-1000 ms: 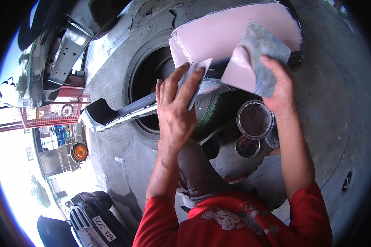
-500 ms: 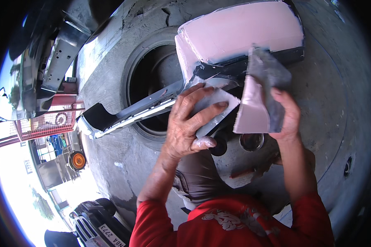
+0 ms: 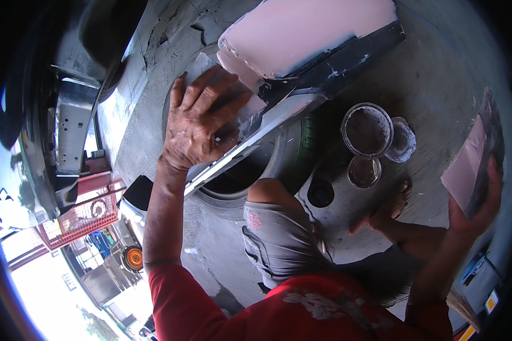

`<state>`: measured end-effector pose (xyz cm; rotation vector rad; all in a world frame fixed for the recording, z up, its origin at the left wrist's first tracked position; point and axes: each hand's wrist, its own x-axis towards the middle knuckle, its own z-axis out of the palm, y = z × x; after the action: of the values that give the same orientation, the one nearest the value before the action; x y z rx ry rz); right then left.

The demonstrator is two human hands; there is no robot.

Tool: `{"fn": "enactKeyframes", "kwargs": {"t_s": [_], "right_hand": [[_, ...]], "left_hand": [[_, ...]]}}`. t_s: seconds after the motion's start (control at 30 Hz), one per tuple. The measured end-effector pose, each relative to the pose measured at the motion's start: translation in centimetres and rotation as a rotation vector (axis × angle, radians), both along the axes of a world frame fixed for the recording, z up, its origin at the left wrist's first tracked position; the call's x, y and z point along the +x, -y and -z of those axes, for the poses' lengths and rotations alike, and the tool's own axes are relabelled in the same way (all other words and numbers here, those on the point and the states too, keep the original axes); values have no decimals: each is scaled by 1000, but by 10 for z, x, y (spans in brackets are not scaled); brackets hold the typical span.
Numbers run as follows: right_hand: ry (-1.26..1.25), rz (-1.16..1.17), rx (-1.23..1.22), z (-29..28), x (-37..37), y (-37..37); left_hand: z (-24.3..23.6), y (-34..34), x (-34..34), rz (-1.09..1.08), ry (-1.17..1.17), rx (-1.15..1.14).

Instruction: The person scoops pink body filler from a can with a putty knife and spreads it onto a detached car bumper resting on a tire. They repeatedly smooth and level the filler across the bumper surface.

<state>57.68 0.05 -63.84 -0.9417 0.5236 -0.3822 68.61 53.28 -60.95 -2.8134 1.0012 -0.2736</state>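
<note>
My left hand (image 3: pixel 202 122) presses fingers-down on the near left part of a dark vehicle body panel (image 3: pixel 358 57). Under its fingers is a thin, pale, flat spreader (image 3: pixel 249 124), mostly covered by the hand. Pink filler (image 3: pixel 307 42) coats the large upper face of the panel. Off to the far right, my right hand (image 3: pixel 479 207) grips the lower end of a thin grey sheet (image 3: pixel 492 133) by its edge. A smooth mass of pink filler (image 3: pixel 466 162) lies on that sheet.
A tyre (image 3: pixel 304 142) lies beneath the panel. Right of it on the floor stand an open round can (image 3: pixel 344 128), a smeared round lid (image 3: pixel 405 139), a smaller tin (image 3: pixel 364 172) and a black round object (image 3: pixel 320 193). My bent knee (image 3: pixel 273 193) is close to the tyre.
My hands have moved apart. The left has gone left onto the panel with the spreader; the right has swung far right and down with the sheet. The cans now show in full.
</note>
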Motion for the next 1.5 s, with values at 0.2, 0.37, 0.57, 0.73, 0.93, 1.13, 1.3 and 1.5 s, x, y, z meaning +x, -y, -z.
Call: {"fn": "enactKeyframes", "kwargs": {"t_s": [0.2,0.37,0.57,0.73,0.93,1.13,1.3,1.5], "right_hand": [[79,-8,-25,-4,-7,-17],[13,-81,133,1,7,-39],[2,-119,67,-2,15,-58],[-66,-58,96,-7,17,-60],[-56,-73,68,-4,15,-59],[1,-205,189,10,15,-53],[-93,-261,204,19,15,-89],[-82,-721,401,29,6,-173]], "left_hand": [[10,-35,44,100,-29,-209],[13,-44,58,143,-22,-212],[10,-42,75,187,-43,-227],[14,-46,84,201,-71,-215],[14,-42,80,210,-41,-120],[-5,-44,60,112,-62,-4],[-35,-24,9,79,-141,-249],[1,58,-73,476,-645,-1119]]}}
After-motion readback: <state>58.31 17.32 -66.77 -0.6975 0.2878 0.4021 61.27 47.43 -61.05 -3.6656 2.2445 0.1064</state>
